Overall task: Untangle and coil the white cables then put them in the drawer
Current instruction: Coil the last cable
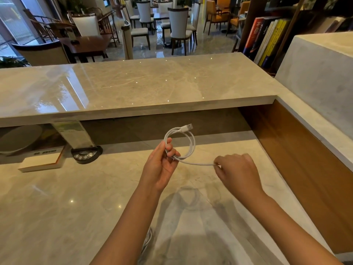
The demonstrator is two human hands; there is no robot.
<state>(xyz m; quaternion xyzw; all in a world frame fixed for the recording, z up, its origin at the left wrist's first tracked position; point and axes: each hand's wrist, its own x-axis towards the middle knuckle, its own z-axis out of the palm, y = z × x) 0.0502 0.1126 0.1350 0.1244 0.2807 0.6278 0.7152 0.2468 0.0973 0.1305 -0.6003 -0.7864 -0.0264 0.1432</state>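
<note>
Both hands are raised over a marble desk [57, 197]. The left hand [162, 165] holds a white cable [193, 146] wound into a loop, fingers curled round the gathered strands at the loop's lower left. The USB plug [187, 128] juts from the top of the loop, pointing right. One strand runs from the loop to the right hand [236, 172], which pinches it at the fingertips. More white cable [147, 239] lies on the desk beside the left forearm, partly hidden. At the left stand a book [41, 162], a round black device [87, 153] with buttons and a clear sign holder [74, 133]. A raised marble counter [133, 85] runs behind; beyond it are chairs [179, 27], and books [267, 39] on a shelf at right.
</note>
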